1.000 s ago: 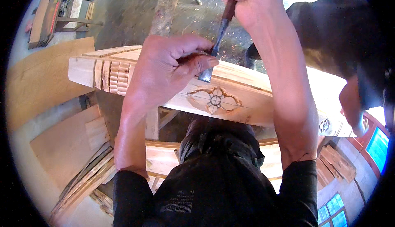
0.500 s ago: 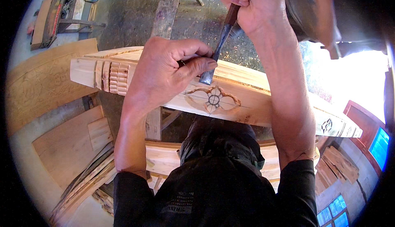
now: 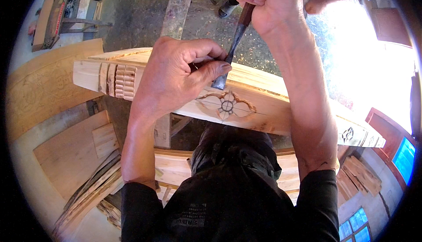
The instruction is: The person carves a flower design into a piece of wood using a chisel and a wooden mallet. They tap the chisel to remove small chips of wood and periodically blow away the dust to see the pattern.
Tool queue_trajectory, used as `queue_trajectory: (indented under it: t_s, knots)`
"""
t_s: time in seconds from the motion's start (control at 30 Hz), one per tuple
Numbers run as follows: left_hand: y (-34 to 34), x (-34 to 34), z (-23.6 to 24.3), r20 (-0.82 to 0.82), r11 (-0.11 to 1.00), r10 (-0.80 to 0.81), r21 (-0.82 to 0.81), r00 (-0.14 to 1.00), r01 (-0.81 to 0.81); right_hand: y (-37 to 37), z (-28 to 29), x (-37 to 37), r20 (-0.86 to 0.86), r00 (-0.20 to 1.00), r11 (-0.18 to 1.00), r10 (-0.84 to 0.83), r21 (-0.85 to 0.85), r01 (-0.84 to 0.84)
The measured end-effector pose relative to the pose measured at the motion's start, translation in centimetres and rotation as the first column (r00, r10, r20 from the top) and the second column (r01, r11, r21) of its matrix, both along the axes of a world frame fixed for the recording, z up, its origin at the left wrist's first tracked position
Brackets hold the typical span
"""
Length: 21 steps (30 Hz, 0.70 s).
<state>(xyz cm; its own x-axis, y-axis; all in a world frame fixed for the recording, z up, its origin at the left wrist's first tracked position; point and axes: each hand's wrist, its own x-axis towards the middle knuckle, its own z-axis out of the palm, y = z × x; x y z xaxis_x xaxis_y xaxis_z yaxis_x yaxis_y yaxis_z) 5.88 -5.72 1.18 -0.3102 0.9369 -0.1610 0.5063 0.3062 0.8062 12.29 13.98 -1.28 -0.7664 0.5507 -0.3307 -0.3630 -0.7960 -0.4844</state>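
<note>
Reporter: Which step is in hand?

Carver's mate: Carving, it appears: the left hand pinches a chisel low down, the right hand wraps its handle, tip just beside a carved flower on a pale beam

Reporter: And the next move?

Carver's mate: Seemingly calls for steady aim

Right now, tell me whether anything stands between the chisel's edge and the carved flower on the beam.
Nothing visible does: only wood of the beam shows between the chisel and the carved flower. The left hand pinches the chisel outside that gap.
</note>
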Motion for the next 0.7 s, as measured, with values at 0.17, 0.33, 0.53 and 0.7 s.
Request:
queue_trajectory:
  t_s: [0.17, 0.33, 0.53, 0.7]
  knots:
    - [0.0, -0.1, -0.1, -0.004, 1.000, -0.007, 0.026, 1.000, 0.007, -0.5, 0.7, 0.0, 0.056, 0.998, 1.000, -0.019, 0.019, 0.018]
    - [0.1, -0.1, 0.4, -0.003, 1.000, -0.008, 0.015, 1.000, 0.008, 0.0, -0.8, -0.4, 0.026, 1.000, 0.999, 0.008, 0.034, -0.009]
    - [-0.3, -0.3, -0.2, -0.006, 0.998, -0.019, 0.065, 1.000, 0.019, -1.3, 0.0, -0.6, 0.120, 0.992, 0.999, 0.032, -0.006, -0.031]
    - [-0.2, -0.2, 0.1, 0.023, 1.000, 0.018, 0.020, 1.000, -0.019, -0.4, -1.7, -0.8, 0.038, 0.995, 0.991, 0.090, -0.098, -0.086]
